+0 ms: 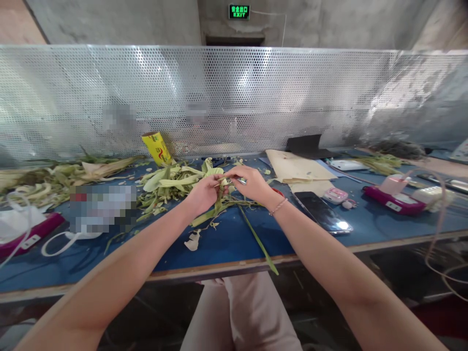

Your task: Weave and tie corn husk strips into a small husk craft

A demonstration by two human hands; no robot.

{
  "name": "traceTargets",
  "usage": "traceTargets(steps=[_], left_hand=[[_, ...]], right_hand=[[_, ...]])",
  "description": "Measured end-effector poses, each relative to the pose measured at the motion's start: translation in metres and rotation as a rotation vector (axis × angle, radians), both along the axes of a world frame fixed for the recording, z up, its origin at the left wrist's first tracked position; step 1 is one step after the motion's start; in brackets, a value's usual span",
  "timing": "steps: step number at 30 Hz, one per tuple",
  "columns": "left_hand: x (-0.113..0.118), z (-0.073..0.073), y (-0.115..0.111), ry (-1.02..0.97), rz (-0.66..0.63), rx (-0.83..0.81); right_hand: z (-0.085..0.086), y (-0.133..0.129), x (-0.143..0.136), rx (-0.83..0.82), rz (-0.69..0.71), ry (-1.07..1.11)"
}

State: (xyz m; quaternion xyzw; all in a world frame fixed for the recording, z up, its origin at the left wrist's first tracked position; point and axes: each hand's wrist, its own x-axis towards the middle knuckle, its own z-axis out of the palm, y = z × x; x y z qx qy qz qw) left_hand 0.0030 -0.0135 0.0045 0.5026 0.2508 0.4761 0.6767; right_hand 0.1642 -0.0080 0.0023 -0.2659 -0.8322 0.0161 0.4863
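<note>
My left hand (206, 193) pinches a small bundle of pale green corn husk (220, 191) above the blue table. My right hand (252, 183) is beside it, fingertips closed at the bundle's top on what looks like a thin strip of the husk; the fingers partly hide it. Just behind and left of my hands lies a heap of loose corn husks (171, 180). Below them, a long green strip (259, 239) runs over the table's front edge, and a dry pale scrap (192, 241) lies nearer the left forearm.
A yellow cardboard tube (157, 147) stands tilted behind the heap. On the right lie brown paper (296, 168), a black phone (321, 212), a pink earphone case (335, 195) and a purple power strip (393, 200) with cables. A perforated metal screen (234, 87) closes the table's back.
</note>
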Motion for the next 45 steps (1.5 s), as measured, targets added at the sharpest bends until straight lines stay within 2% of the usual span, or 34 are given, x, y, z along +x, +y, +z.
traceTargets(steps=[4, 8, 13, 18, 21, 25, 29, 32, 39, 45], left_hand=[[-0.001, -0.002, 0.003, -0.01, 0.089, 0.021], [0.001, -0.005, 0.004, 0.031, 0.148, 0.061], [0.004, -0.006, 0.001, 0.045, 0.151, 0.106], [0.002, -0.005, 0.0, 0.156, 0.232, 0.251], [0.0, -0.006, 0.002, 0.331, 0.328, 0.412], [-0.004, -0.008, 0.005, 0.54, 0.427, 0.58], [-0.005, -0.006, 0.004, 0.608, 0.527, 0.724], [-0.005, -0.001, 0.001, 0.623, 0.579, 0.773], [-0.006, 0.0, -0.003, 0.627, 0.646, 0.77], [-0.005, -0.004, -0.001, 0.66, 0.67, 0.803]], right_hand=[[0.001, -0.003, 0.0, 0.007, 0.038, -0.09], [0.001, -0.005, -0.004, 0.036, 0.002, -0.103], [0.0, -0.004, -0.007, 0.022, -0.064, -0.053], [-0.002, -0.001, -0.01, -0.117, -0.144, 0.061], [-0.004, 0.001, -0.013, -0.256, -0.146, 0.167], [-0.005, 0.003, -0.017, -0.468, -0.077, 0.284], [-0.004, 0.004, -0.021, -0.656, 0.035, 0.445], [-0.002, 0.001, -0.025, -0.747, 0.065, 0.51], [-0.007, 0.009, -0.028, -0.753, 0.017, 0.498], [-0.005, 0.006, -0.027, -0.68, 0.234, 0.567]])
